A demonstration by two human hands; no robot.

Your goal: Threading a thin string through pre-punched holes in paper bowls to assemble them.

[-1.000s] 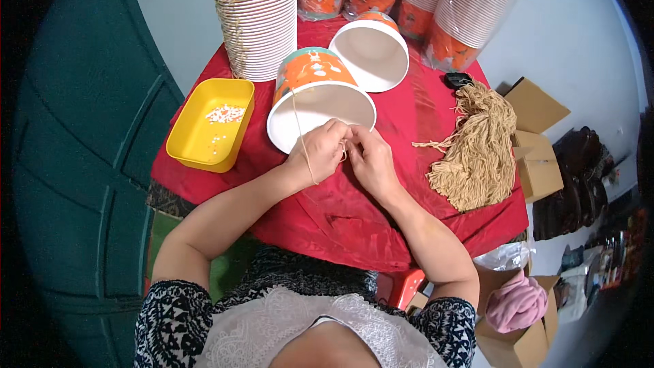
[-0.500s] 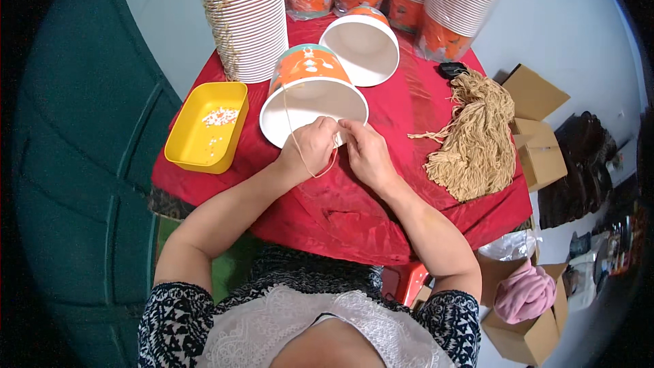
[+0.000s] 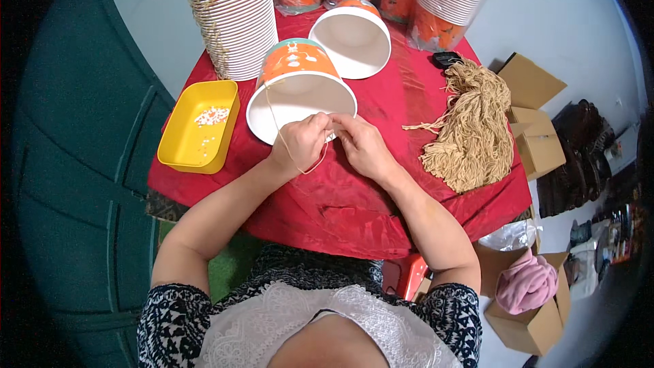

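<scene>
An orange paper bucket [image 3: 298,61] with a white inside lies on its side, its mouth toward me. A thin tan cord [image 3: 278,123] runs from the bucket's left rim and loops down below my hands. At the front of the bucket's mouth, my left hand [image 3: 302,140] is closed on the cord. My right hand [image 3: 361,142] meets it fingertip to fingertip, pinching the cord's end. Whatever lies between the fingertips is too small to make out. A second orange bucket [image 3: 351,41] lies on its side just behind.
To the left is a yellow tray [image 3: 170,146] with small white pieces in it. Stacked buckets [image 3: 235,27] rise behind it, and more wrapped stacks [image 3: 436,10] line the back. A bundle of tan cords [image 3: 470,136] lies at right on the red cloth [image 3: 340,221], near a black object [image 3: 446,60].
Both hands stay together at the bucket's mouth, the fingers shifting slightly on the cord. The whole view has shifted a little, moving the table's things slightly left and up.
</scene>
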